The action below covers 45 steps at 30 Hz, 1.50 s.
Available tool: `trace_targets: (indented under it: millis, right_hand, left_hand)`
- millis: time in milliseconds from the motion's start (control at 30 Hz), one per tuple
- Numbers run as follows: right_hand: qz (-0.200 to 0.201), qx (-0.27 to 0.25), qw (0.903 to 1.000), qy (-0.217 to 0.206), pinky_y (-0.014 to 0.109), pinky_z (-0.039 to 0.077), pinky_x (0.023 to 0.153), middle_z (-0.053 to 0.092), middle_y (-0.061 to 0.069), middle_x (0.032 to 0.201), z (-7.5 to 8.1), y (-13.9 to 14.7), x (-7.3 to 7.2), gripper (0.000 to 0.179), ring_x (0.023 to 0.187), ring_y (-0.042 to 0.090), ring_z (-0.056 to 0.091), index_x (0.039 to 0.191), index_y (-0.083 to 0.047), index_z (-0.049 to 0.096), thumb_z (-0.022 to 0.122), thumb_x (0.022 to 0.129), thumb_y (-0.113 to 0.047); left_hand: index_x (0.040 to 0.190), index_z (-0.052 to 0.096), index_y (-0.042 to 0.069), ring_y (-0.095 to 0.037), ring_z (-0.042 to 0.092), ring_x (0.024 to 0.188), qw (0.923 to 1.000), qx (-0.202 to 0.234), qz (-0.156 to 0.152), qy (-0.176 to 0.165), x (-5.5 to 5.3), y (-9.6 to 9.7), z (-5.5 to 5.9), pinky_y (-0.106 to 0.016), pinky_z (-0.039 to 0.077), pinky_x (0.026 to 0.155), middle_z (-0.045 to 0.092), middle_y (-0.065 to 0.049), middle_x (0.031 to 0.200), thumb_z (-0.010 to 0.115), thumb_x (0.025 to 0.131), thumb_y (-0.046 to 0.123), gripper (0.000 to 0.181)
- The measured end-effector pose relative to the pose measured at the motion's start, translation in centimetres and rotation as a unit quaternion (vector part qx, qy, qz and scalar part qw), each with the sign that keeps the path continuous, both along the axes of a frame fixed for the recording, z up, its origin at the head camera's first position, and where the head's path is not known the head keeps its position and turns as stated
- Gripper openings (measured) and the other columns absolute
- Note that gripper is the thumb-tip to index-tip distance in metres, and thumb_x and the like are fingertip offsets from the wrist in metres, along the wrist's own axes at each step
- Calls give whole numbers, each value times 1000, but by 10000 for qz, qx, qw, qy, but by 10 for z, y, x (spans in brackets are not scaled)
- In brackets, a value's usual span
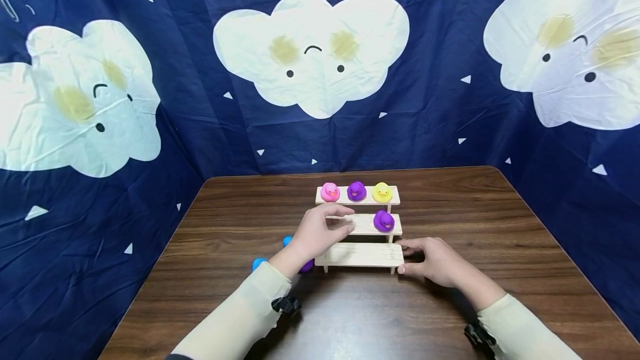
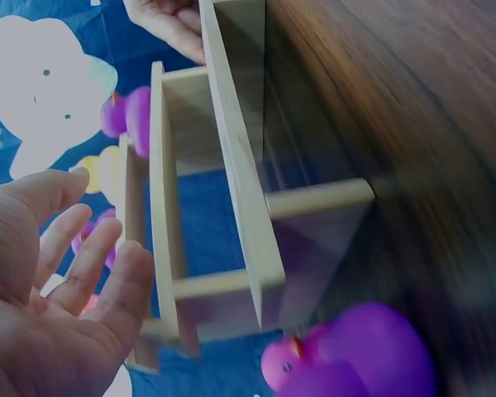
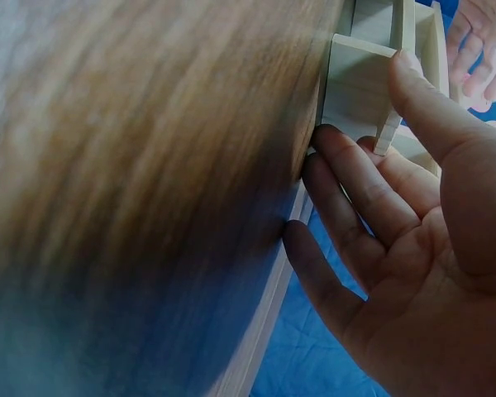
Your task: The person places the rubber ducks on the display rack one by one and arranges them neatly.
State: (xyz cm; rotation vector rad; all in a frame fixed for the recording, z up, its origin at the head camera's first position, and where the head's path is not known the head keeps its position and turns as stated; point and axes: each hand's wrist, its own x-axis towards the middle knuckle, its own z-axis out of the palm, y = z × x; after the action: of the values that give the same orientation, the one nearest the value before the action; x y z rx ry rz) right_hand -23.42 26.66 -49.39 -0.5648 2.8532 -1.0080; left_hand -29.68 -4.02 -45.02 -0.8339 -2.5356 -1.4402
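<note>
A three-tier wooden stand (image 1: 359, 255) sits on the table. Its top tier carries a pink rubber duck (image 1: 330, 192), a purple rubber duck (image 1: 356, 191) and a yellow rubber duck (image 1: 382, 193). Another purple duck (image 1: 384, 221) is at the right of the middle tier; the bottom tier is bare. Over the left part of the middle tier hovers my left hand (image 1: 320, 232), fingers loosely spread around nothing. My right hand (image 1: 435, 261) holds the right end of the bottom tier, thumb at the front and fingers (image 3: 355, 182) round the side.
Left of the stand, partly hidden by the left arm, lie blue ducks (image 1: 259, 263) and a purple duck (image 1: 306, 265). The left wrist view shows a pink duck (image 2: 281, 362) beside the purple one. A dark blue cloud-print curtain (image 1: 310, 138) hangs behind the wooden table (image 1: 240, 210).
</note>
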Motion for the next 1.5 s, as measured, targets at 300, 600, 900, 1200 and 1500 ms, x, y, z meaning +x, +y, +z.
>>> trace_targets:
  millis: [300,600,900,1200,1500]
  right_hand:
    - [-14,21,10000,-10,58,50,104,79,-8,104,1,0,1,62,117,27,68,136,-7,70,89,85,-35]
    - [-38,-27,9999,-93,58,49,105,78,-9,105,1,-1,0,62,119,27,67,136,-6,69,88,85,-35]
    - [-110,30,9999,-119,58,49,105,78,-10,105,0,0,0,61,118,28,68,135,-10,71,88,84,-38]
    - [-109,3,9998,-158,59,48,106,78,-9,105,1,0,0,62,119,29,67,135,-9,70,88,84,-38]
    - [-85,-5,9999,-126,58,49,105,78,-9,105,1,0,0,62,118,27,68,135,-7,70,89,84,-36]
  left_hand:
    - [113,78,4,-24,74,101,9994,318,110,-125,-3,-34,-10,-37,60,91,76,-5,112,84,89,8,25]
    - [112,77,2,-27,74,104,9967,415,632,-306,-8,-76,-12,-44,59,95,76,-12,112,84,89,7,25]
    - [115,76,4,-29,72,110,9926,-515,934,-588,-18,-111,-27,-45,57,99,76,-13,115,85,89,12,29]
    - [113,78,10,-22,73,104,9872,-1047,616,-1034,-17,-129,-35,-45,58,95,78,-3,110,86,88,14,26]
    - [101,82,14,-13,72,90,9846,-1297,619,-994,-16,-132,-39,-34,61,83,78,2,97,83,89,7,14]
